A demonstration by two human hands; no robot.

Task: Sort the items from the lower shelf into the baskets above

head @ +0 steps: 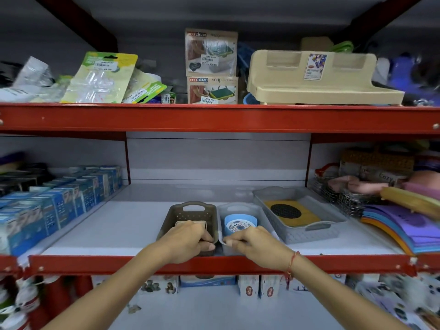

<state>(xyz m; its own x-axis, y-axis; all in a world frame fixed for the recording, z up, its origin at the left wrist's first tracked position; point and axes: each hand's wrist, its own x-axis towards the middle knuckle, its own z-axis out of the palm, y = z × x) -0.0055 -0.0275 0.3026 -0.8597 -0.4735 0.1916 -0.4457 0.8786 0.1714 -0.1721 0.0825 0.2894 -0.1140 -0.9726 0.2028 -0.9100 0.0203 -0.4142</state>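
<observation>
Two small baskets stand side by side at the front of the white middle shelf (123,225). My left hand (188,241) grips the near rim of the brown basket (190,211), which holds a beige item (190,223). My right hand (252,245) grips the near rim of the pale grey basket (238,207), which holds a round blue item with a patterned top (240,223). A larger grey basket (300,231) to the right holds a yellow item with a black round mesh (291,213). On the lower shelf, boxed items (207,281) show below the red front rail.
Blue boxes (59,201) fill the left of the middle shelf. Wire baskets, foam sheets (402,225) and pink items crowd the right. The top shelf carries packets, soap dispenser boxes (212,89) and a beige plastic rack (319,79). Red rails (214,117) edge each shelf.
</observation>
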